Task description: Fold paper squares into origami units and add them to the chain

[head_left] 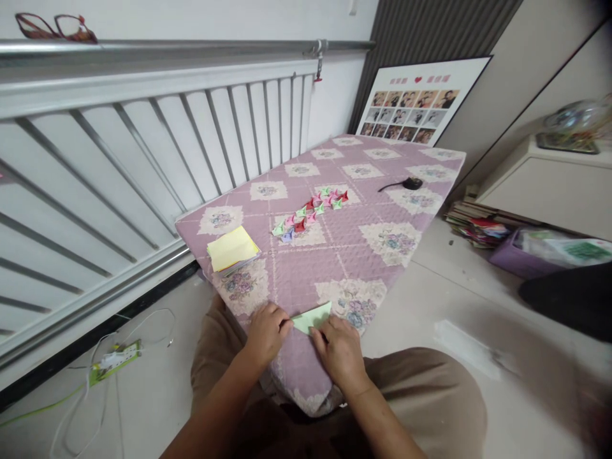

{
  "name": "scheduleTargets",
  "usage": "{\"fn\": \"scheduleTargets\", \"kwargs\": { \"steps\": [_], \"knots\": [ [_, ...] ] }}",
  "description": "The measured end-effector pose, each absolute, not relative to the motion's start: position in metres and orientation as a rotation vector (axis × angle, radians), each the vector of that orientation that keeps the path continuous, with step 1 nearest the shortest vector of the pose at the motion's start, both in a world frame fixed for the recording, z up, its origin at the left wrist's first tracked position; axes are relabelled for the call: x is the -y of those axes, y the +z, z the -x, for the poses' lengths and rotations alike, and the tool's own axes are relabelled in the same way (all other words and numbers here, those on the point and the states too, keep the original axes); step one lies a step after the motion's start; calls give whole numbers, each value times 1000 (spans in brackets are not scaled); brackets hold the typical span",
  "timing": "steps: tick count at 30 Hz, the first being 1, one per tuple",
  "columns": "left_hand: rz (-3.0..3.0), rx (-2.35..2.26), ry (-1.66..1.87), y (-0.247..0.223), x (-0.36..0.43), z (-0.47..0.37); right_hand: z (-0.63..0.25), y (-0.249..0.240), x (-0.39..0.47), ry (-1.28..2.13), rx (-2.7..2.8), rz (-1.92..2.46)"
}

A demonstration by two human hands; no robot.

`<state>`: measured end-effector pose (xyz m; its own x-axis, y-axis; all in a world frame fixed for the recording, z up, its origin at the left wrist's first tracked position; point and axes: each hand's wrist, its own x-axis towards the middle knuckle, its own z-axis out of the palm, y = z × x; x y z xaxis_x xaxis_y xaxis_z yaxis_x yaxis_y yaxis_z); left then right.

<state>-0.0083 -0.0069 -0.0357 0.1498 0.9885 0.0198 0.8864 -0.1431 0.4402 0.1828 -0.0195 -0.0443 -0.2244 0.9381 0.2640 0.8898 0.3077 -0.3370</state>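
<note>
A folded piece of pale green paper (313, 317) lies at the near end of the cloth-covered table (296, 363). My left hand (268, 328) has its fingers closed on the paper's left corner. On the right side, my right hand (338, 349) presses the lower edge of the same paper, its fingers bent together. A stack of square paper with a yellow sheet on top (233, 248) sits at the table's left edge. Farther back, small folded paper pieces (310, 213) in green, pink, red and blue lie in two rows.
A black spoon-like object (411, 183) rests on the table's far right. A white radiator (167, 127) runs along the left side, with glasses (57, 27) on the pipe above. A photo board (415, 102) leans behind. A power strip (115, 360) lies on the floor.
</note>
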Motion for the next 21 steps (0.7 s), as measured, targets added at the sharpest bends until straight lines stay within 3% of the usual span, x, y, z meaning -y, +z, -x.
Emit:
{"fn": "scheduleTargets", "kwargs": {
  "steps": [16,21],
  "knots": [
    [-2185,-1954,292,-35,0,1,-183,-44,14,92,2160,1707],
    [-2210,-1956,288,-37,1,1,-175,-45,22,66,2261,1519]
  ]
}}
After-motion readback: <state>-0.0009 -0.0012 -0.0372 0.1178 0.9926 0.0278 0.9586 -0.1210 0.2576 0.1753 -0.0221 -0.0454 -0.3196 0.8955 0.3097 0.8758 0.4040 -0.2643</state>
